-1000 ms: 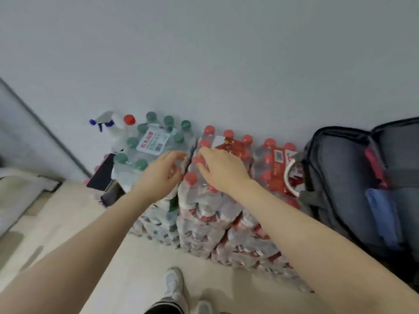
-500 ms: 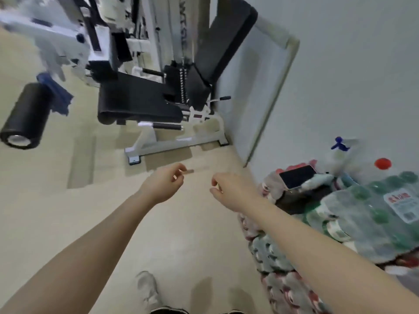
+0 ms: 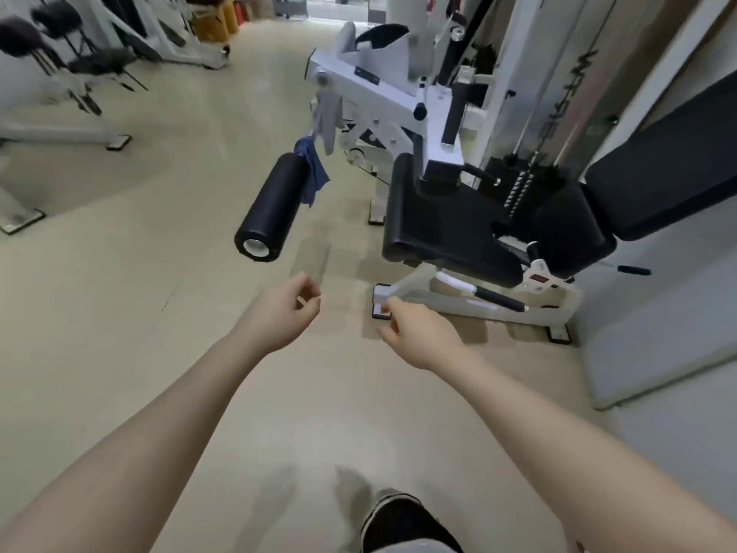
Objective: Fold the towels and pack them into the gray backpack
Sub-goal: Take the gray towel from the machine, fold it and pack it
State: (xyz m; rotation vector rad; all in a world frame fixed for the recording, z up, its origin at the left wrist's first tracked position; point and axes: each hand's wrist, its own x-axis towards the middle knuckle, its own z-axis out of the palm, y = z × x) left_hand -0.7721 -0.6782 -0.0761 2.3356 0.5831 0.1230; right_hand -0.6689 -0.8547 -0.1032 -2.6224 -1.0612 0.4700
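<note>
Both arms reach forward over the beige floor (image 3: 119,313). The left hand (image 3: 279,309) and right hand (image 3: 418,333) hang with fingers loosely curled, holding nothing. A blue towel (image 3: 313,173) drapes beside the black roller (image 3: 275,205) of the machine (image 3: 458,173), farther ahead.

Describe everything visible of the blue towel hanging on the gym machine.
The blue towel is a soft, crumpled, dark-blue cloth draped over the machine's arm, right at the inner end of the black foam roller pad. It hangs loosely in folds, its lower corner dangling free above the floor. A gray cloth hangs just above it. Neither hand touches it.
</note>
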